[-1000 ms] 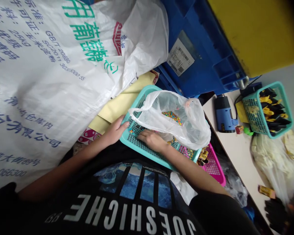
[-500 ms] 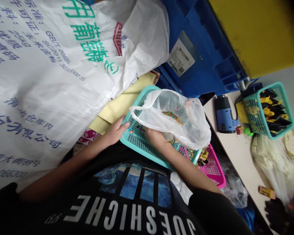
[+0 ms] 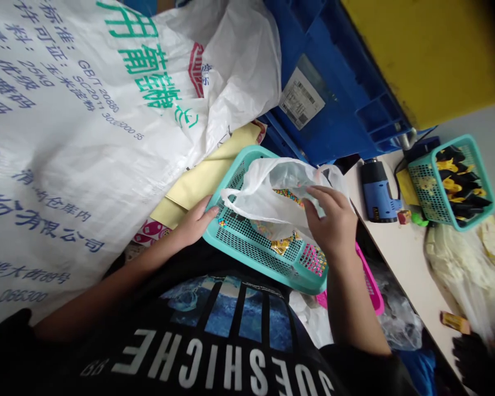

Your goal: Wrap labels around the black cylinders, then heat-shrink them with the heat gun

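Observation:
A teal plastic basket (image 3: 247, 242) rests on my lap. Inside it lies a thin white plastic bag (image 3: 268, 190) with small multicoloured beads (image 3: 287, 196) showing through it. My left hand (image 3: 196, 221) grips the basket's near left rim, fingers curled over the edge. My right hand (image 3: 332, 223) is over the right side of the bag, its fingers pinching the plastic. Some gold-wrapped pieces (image 3: 282, 246) lie in the basket under the bag.
A large white woven sack (image 3: 86, 126) with printed characters fills the left. Blue crates (image 3: 334, 82) stand behind. A pink basket (image 3: 369, 283) sits under the teal one. On the white bench are a blue heat gun (image 3: 377, 190) and another teal basket (image 3: 451, 181).
My right hand has left the basket floor under the bag and risen to the bag's right side, where it now pinches the plastic. The bag has bunched up. My left hand has stayed put.

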The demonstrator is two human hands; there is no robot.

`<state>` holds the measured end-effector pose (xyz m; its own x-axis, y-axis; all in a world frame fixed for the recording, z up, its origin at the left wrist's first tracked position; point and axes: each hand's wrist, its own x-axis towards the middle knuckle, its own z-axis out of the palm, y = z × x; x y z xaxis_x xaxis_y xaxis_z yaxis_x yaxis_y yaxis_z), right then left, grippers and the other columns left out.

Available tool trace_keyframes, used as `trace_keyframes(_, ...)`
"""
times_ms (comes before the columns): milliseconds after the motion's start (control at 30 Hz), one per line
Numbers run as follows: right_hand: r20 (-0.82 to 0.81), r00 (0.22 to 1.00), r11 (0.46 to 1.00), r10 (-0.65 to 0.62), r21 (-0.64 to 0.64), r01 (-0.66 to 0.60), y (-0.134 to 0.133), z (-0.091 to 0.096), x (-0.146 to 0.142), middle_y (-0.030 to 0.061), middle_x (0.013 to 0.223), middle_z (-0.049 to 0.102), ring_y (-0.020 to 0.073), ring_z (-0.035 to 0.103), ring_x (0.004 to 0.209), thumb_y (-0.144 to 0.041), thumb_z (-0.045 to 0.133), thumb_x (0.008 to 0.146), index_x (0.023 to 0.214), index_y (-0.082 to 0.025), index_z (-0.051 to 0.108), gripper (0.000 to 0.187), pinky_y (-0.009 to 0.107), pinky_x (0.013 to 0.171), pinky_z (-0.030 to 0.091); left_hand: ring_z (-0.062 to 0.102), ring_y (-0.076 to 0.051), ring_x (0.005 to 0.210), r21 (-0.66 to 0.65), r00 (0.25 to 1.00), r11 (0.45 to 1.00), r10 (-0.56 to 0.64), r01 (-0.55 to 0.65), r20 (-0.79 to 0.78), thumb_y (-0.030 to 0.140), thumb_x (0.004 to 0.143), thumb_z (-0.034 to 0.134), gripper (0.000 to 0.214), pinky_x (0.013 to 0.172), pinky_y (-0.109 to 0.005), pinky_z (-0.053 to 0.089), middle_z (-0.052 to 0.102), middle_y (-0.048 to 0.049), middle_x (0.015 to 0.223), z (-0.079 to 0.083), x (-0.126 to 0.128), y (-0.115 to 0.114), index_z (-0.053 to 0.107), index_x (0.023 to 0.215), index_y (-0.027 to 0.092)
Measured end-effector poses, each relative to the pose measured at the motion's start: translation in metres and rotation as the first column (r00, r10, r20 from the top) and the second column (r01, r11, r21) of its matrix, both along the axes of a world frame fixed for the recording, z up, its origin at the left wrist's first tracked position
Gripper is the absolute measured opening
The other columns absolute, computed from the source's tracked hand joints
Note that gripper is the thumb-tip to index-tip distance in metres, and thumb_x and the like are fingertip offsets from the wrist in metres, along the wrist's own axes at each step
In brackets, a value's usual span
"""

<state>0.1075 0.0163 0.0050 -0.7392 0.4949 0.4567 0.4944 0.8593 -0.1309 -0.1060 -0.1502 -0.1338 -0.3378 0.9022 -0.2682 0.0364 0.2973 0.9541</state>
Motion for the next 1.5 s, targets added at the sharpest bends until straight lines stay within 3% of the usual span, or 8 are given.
trace_keyframes(100, -0.119, 0.952, 0.950, 0.281, -0.109, -0.293, -0.022, -0.015, -0.014, 0.0043, 0.088, 0.069, 0.0145, 0.064, 0.079, -0.011, 0.060, 0.085, 0.107, -0.019, 0.064, 0.024, 0.028, 0.071, 0.054, 0.054, -0.027, 0.121, -0.030, 1.000, 1.000, -0.003, 0.003, -0.003, 0.048, 0.091, 0.042, 0.048, 0.107, -0.041, 0.040, 0.061, -0.0084, 0.128, 0.003, 0.000, 0.000, 0.052, 0.127, 0.018)
trace_keyframes(267, 0.135, 0.689, 0.643, 0.712, -0.519, -0.563, -0.047, -0.098, -0.049, 0.0089, 0.114, 0.067, 0.0164, 0.061, 0.106, -0.009, 0.046, 0.092, 0.111, -0.014, 0.065, 0.028, 0.031, 0.093, 0.053, 0.058, -0.027, 0.112, -0.026, 1.000, 1.000, 0.003, -0.003, -0.027, 0.051, 0.090, 0.041, 0.049, 0.101, -0.041, 0.044, 0.063, -0.0091, 0.118, 0.002, 0.000, 0.000, 0.052, 0.123, 0.016)
trace_keyframes(467, 0.199, 0.654, 0.640, 0.730, -0.536, -0.551, -0.035, -0.161, -0.059, 0.0123, 0.119, 0.063, 0.0177, 0.058, 0.112, -0.016, 0.041, 0.096, 0.115, -0.011, 0.062, 0.028, 0.034, 0.100, 0.049, 0.053, -0.028, 0.121, -0.023, 0.998, 1.000, 0.006, -0.008, -0.069, 0.049, 0.091, 0.040, 0.050, 0.107, -0.042, 0.040, 0.061, -0.0087, 0.125, -0.003, -0.001, -0.001, 0.050, 0.128, 0.018)
trace_keyframes(667, 0.190, 0.570, 0.562, 0.800, -0.570, -0.599, -0.032, -0.151, -0.072, 0.0079, 0.099, 0.065, 0.0165, 0.058, 0.095, -0.016, 0.040, 0.097, 0.097, -0.014, 0.065, 0.026, 0.031, 0.090, 0.049, 0.053, -0.028, 0.122, -0.019, 0.998, 1.000, 0.016, -0.017, -0.066, 0.049, 0.090, 0.040, 0.052, 0.108, -0.043, 0.038, 0.059, -0.0114, 0.129, -0.006, 0.000, 0.000, 0.048, 0.129, 0.015)
trace_keyframes(833, 0.298, 0.719, 0.729, 0.628, -0.548, -0.410, -0.042, -0.154, -0.079, 0.0087, 0.091, 0.062, 0.0171, 0.054, 0.083, -0.020, 0.044, 0.095, 0.095, -0.014, 0.064, 0.021, 0.030, 0.078, 0.046, 0.052, -0.028, 0.123, -0.043, 0.997, 0.998, 0.040, -0.043, -0.065, 0.048, 0.090, 0.041, 0.051, 0.109, -0.044, 0.038, 0.061, -0.0103, 0.126, -0.008, 0.000, 0.000, 0.050, 0.129, 0.016)
trace_keyframes(1033, 0.264, 0.736, 0.695, 0.624, -0.617, -0.368, -0.044, -0.153, -0.080, 0.0046, 0.082, 0.060, 0.0130, 0.053, 0.076, -0.013, 0.050, 0.089, 0.086, -0.015, 0.060, 0.011, 0.024, 0.074, 0.045, 0.048, -0.028, 0.129, -0.038, 0.999, 0.999, 0.023, -0.025, -0.049, 0.049, 0.090, 0.041, 0.054, 0.111, -0.043, 0.035, 0.057, -0.0107, 0.135, -0.004, -0.001, 0.000, 0.047, 0.132, 0.016)
trace_keyframes(1233, -0.071, 0.768, 0.635, 0.637, -0.517, -0.574, -0.050, -0.084, -0.055, 0.0064, 0.091, 0.065, 0.0134, 0.060, 0.088, -0.012, 0.051, 0.090, 0.090, -0.015, 0.059, 0.008, 0.024, 0.080, 0.050, 0.051, -0.028, 0.126, -0.035, 0.999, 0.999, 0.003, -0.004, -0.035, 0.051, 0.091, 0.042, 0.052, 0.110, -0.043, 0.037, 0.059, -0.0086, 0.133, -0.004, -0.002, -0.001, 0.048, 0.132, 0.018)
trace_keyframes(1500, -0.013, 0.999, 0.985, 0.034, -0.169, -0.036, 0.005, -0.008, -0.008, 0.0063, 0.094, 0.070, 0.0170, 0.065, 0.085, -0.017, 0.059, 0.087, 0.100, -0.018, 0.065, 0.014, 0.030, 0.070, 0.054, 0.046, -0.028, 0.132, -0.018, 1.000, 1.000, 0.014, -0.014, -0.008, 0.052, 0.092, 0.042, 0.054, 0.113, -0.043, 0.034, 0.054, -0.0090, 0.139, -0.009, -0.002, -0.001, 0.048, 0.134, 0.019)
